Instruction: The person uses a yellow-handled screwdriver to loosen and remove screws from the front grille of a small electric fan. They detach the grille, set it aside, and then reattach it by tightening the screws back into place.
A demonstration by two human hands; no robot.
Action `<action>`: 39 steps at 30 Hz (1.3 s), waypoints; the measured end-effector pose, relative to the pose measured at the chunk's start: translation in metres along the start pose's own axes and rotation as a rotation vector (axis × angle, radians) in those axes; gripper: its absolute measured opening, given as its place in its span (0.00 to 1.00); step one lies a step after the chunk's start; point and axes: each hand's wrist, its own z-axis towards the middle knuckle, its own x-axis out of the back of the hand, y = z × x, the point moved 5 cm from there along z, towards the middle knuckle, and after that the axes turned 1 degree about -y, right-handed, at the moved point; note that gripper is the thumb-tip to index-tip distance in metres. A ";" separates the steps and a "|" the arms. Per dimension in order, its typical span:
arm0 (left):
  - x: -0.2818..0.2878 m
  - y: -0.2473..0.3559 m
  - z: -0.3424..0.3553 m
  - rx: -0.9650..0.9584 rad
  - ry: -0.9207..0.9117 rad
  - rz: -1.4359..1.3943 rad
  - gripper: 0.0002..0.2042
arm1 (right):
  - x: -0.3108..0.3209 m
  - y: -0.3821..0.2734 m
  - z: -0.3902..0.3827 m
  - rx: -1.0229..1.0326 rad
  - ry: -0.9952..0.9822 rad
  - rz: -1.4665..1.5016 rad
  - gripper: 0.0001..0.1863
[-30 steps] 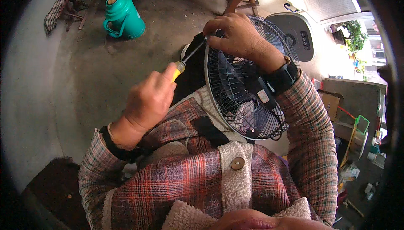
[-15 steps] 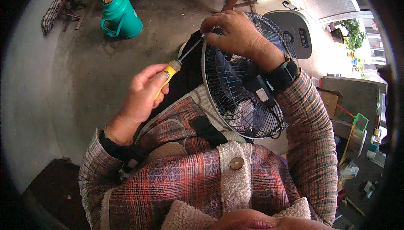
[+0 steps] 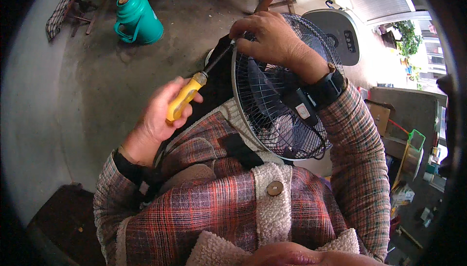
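Glossy yellow plastic forms the screwdriver handle (image 3: 186, 98), center, its shaft (image 3: 218, 60) metal like the wire fan cage (image 3: 267, 108); upper left, a smooth teal plastic jug (image 3: 139, 20); bottom, woven plaid cloth (image 3: 194, 212) with nubby fleece trim (image 3: 272, 215).

A: How is the screwdriver (image 3: 198, 80) sitting?
B: It's slanting just left of centre, its chunky yellow handle (image 3: 185, 99) pointing to the lower left, its thin dark shaft (image 3: 218, 61) running to the upper right.
A: Where is the shaft ending?
B: Its far end is meeting the upper left edge of the fan (image 3: 279, 88), where the exact contact is hiding.
A: And the fan?
B: It's filling the area right of centre, its pale rim (image 3: 234, 79) curving down the left side, its dark wire cage (image 3: 265, 122) enclosing dark blades (image 3: 259, 83).
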 end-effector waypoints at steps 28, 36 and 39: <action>-0.021 0.017 -0.008 -0.489 0.074 0.835 0.16 | -0.002 0.007 -0.003 -0.040 0.024 0.004 0.14; -0.044 0.036 -0.030 -1.325 0.327 2.055 0.19 | 0.005 0.001 -0.004 -0.042 0.017 0.017 0.14; -0.029 0.028 -0.021 -1.085 0.234 1.486 0.17 | 0.002 -0.003 -0.003 -0.011 0.005 -0.029 0.15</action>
